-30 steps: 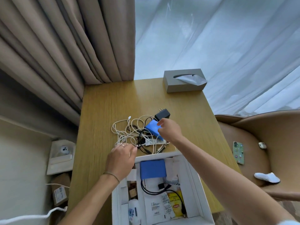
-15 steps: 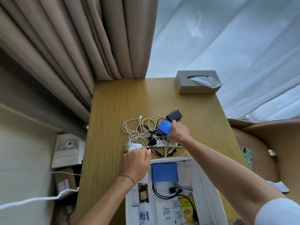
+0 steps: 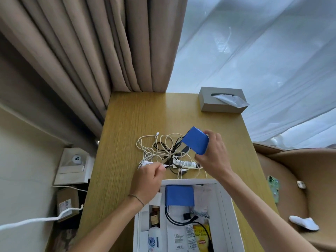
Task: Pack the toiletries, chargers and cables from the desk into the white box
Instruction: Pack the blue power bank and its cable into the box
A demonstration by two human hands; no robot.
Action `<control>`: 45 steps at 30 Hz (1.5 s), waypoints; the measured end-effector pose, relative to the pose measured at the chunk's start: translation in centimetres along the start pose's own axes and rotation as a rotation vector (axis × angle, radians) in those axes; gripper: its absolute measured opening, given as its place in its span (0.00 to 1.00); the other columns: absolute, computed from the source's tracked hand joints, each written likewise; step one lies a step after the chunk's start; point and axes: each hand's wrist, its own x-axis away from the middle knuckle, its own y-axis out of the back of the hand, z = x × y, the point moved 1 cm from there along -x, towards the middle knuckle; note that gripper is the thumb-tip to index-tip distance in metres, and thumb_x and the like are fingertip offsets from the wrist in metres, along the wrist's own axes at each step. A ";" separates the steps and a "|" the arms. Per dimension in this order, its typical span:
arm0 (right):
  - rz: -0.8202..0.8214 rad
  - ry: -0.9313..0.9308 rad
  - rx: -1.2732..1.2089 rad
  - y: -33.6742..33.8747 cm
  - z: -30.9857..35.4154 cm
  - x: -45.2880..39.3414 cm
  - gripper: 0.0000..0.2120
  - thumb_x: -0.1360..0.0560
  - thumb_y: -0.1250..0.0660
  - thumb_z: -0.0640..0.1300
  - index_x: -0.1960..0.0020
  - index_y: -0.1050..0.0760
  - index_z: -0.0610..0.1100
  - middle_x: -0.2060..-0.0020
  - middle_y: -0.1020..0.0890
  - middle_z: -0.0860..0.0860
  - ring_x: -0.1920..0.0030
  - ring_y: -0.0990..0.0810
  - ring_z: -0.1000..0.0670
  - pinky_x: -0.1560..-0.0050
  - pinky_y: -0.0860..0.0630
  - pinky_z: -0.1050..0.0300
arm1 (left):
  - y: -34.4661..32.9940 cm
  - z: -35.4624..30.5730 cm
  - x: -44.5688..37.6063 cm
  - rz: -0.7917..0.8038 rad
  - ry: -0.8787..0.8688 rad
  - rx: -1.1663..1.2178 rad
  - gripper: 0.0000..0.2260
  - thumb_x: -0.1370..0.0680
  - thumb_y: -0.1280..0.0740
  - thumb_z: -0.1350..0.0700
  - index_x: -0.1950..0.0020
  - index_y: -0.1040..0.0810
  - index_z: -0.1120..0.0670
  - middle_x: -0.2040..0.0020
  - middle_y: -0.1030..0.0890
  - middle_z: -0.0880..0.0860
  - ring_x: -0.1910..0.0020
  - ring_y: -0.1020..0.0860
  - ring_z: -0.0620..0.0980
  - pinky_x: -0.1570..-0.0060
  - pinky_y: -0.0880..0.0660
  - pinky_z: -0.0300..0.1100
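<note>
My right hand (image 3: 213, 157) grips a small blue box (image 3: 196, 140), lifted and tilted above a tangle of white and black cables (image 3: 163, 151) on the wooden desk (image 3: 127, 124). A small white tube (image 3: 183, 163) lies among the cables. My left hand (image 3: 148, 180) pinches a white cable end with its small white plug (image 3: 145, 163) at the tangle's near left. The open white box (image 3: 225, 206) stands at the desk's near edge. It holds a blue case, a black cable, sachets, small bottles and a yellow packet.
A grey tissue box (image 3: 221, 100) stands at the desk's far right corner. Beige curtains hang behind on the left. A tan chair (image 3: 300, 179) on the right carries a phone, a small white item and a white sock. Boxes and a white cord lie on the floor left.
My right hand has lifted the blue box up off the cable pile, where the black adapter is hidden now. My left hand moved from the white box's corner to the white cable end.
</note>
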 end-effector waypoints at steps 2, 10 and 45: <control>-0.061 0.032 -0.012 0.8 0.5 1.1 0.36 0.36 0.22 0.39 0.32 0.33 0.49 0.47 0.32 0.53 0.50 0.29 0.50 0.56 0.32 0.59 | 0.7 -1.9 -0.1 -0.062 0.065 0.229 0.15 0.17 0.40 0.54 0.59 0.17 0.51 0.70 0.18 0.49 0.70 0.19 0.45 0.70 0.23 0.38; -0.253 0.329 -0.024 2.0 2.1 4.6 0.30 0.36 0.21 0.34 0.41 0.32 0.46 0.47 0.25 0.46 0.52 0.25 0.47 0.58 0.22 0.53 | 2.2 -7.9 -3.3 0.625 0.760 1.250 0.36 0.22 0.44 0.30 0.34 0.24 0.61 0.44 0.17 0.64 0.50 0.16 0.61 0.62 0.17 0.46; 0.837 -0.543 -0.758 -0.3 -3.8 18.8 0.13 0.26 0.23 0.43 0.43 0.20 0.46 0.57 0.13 0.47 0.57 0.16 0.51 0.55 0.19 0.59 | 3.8 -6.4 2.6 0.639 0.237 0.157 0.15 0.15 0.44 0.55 0.58 0.24 0.55 0.66 0.18 0.52 0.66 0.22 0.47 0.61 0.23 0.44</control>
